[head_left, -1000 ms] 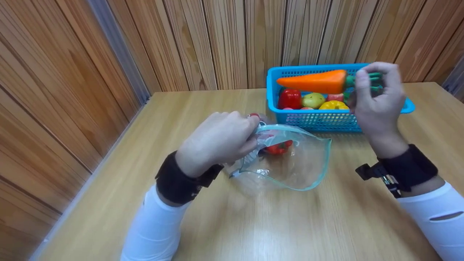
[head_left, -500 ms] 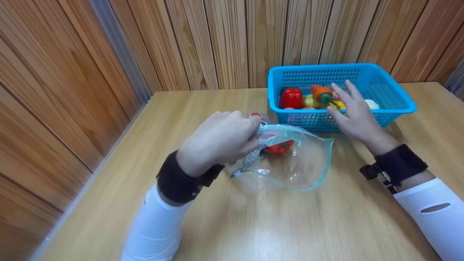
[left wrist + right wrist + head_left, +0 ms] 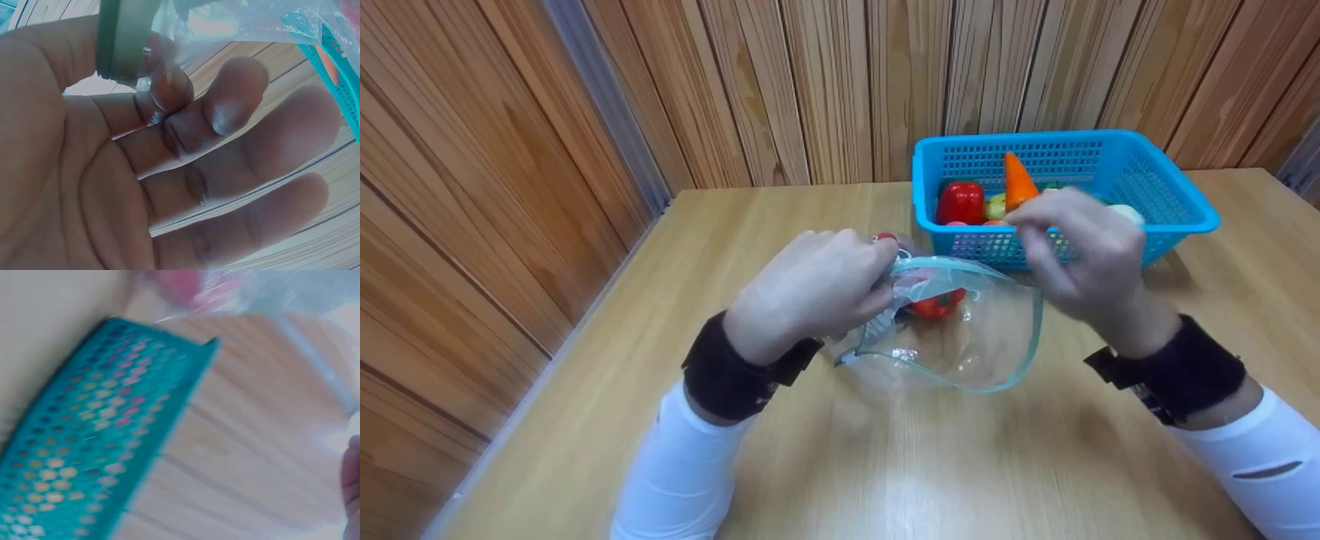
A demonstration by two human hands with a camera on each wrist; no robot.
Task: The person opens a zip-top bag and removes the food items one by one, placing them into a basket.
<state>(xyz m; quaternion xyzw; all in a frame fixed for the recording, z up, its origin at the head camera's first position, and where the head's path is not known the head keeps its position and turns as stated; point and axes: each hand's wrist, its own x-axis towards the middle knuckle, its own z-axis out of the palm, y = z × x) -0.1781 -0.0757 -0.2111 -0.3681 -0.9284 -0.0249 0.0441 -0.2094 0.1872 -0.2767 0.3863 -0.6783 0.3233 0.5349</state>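
Observation:
My left hand (image 3: 817, 285) pinches the rim of a clear zip bag (image 3: 997, 322) with a teal edge, its mouth spread. In the left wrist view, thumb and index finger hold the bag's edge strip (image 3: 126, 39), the other fingers spread. A red pepper (image 3: 937, 304) shows through the plastic, other contents partly hidden by the hand. My right hand (image 3: 1084, 255) is at the blue basket's front rim (image 3: 1177, 226), thumb and index fingertips together at the lower end of an orange carrot (image 3: 1020, 180). The carrot's tip points up; its green top is hidden behind the fingers.
Inside the basket are a red bell pepper (image 3: 961, 202), a yellow-green fruit (image 3: 996, 206) and a white round thing (image 3: 1126, 214). The wooden table (image 3: 915, 465) meets wood-panelled walls (image 3: 840, 90) behind and at the left.
My right hand carried the carrot left and down into the basket and opened over it. Now its fingers are closed at the carrot, whose tip stands higher. My left hand has stayed still.

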